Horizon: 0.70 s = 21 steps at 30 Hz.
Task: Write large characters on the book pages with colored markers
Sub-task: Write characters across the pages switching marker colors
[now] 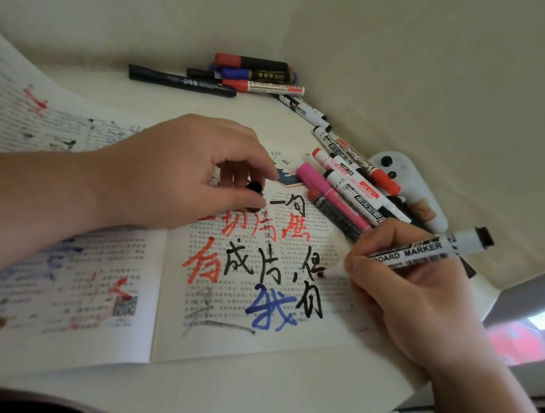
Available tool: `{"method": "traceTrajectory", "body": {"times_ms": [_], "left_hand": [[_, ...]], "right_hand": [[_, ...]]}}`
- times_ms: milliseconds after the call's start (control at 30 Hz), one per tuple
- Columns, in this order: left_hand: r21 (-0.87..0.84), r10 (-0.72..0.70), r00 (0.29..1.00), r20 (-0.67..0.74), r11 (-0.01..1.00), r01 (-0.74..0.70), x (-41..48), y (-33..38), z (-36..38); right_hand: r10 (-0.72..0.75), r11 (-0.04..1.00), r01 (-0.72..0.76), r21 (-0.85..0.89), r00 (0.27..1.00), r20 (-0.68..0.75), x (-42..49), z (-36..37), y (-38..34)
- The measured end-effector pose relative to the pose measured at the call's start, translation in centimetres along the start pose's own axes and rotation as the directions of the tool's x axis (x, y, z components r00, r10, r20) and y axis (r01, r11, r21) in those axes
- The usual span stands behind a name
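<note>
An open book (pixel 232 334) lies flat on the white table, its right page covered with large red, black and blue characters. My right hand (pixel 414 290) grips a white board marker (pixel 429 251) with black ends, its tip down at the page's right side beside a black character. My left hand (pixel 183 175) rests on the top of the right page and pinches a small black marker cap (pixel 255 187) between thumb and fingers. The left page (pixel 62 284) carries smudged red, blue and brown marks.
Several markers lie in a pile (pixel 351 188) just beyond the page's top right, on a white game controller (pixel 406 184). More markers (pixel 245 77) sit at the back by the wall. A loose marked sheet (pixel 20 109) curls up at the left. The table edge (pixel 447 389) falls away on the right.
</note>
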<state>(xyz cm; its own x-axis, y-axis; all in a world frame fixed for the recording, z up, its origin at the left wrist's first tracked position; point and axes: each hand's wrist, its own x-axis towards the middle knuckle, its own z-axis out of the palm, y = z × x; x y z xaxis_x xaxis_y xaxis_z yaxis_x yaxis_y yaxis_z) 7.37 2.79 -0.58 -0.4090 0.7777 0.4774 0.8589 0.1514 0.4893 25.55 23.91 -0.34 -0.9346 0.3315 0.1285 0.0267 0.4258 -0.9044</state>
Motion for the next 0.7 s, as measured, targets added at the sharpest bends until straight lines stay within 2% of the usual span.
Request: {"method": "traceTrajectory", "body": {"times_ms": [133,200,333,500,633,700], "left_hand": [[-0.003,-0.007,1.0,0.024,1.0,0.008,0.0,-0.1,0.0],[-0.006,-0.009,0.999,0.032,1.0,0.009,0.0,-0.1,0.0],[0.006,-0.014,0.998,0.058,1.0,0.014,0.0,-0.2,0.1],[-0.034,-0.028,0.997,0.07,0.999,0.031,0.0,-0.2,0.2],[-0.107,-0.074,0.994,0.082,0.991,0.083,0.0,-0.1,0.1],[-0.128,-0.106,0.989,0.102,0.985,0.118,0.0,0.0,0.1]], "right_hand": [[-0.022,1.0,0.023,-0.014,0.999,0.025,-0.1,0.0,-0.1],[-0.023,0.999,0.023,0.027,1.0,0.019,0.0,-0.1,0.1],[-0.055,0.991,0.04,0.126,0.992,0.115,-0.2,-0.1,-0.1],[-0.049,0.998,0.046,0.045,0.997,0.063,0.0,-0.1,0.3],[0.004,0.967,-0.001,0.255,1.0,-0.014,0.9,-0.4,0.4],[-0.072,0.967,0.062,0.246,0.997,0.033,2.0,-0.5,-0.7]]}}
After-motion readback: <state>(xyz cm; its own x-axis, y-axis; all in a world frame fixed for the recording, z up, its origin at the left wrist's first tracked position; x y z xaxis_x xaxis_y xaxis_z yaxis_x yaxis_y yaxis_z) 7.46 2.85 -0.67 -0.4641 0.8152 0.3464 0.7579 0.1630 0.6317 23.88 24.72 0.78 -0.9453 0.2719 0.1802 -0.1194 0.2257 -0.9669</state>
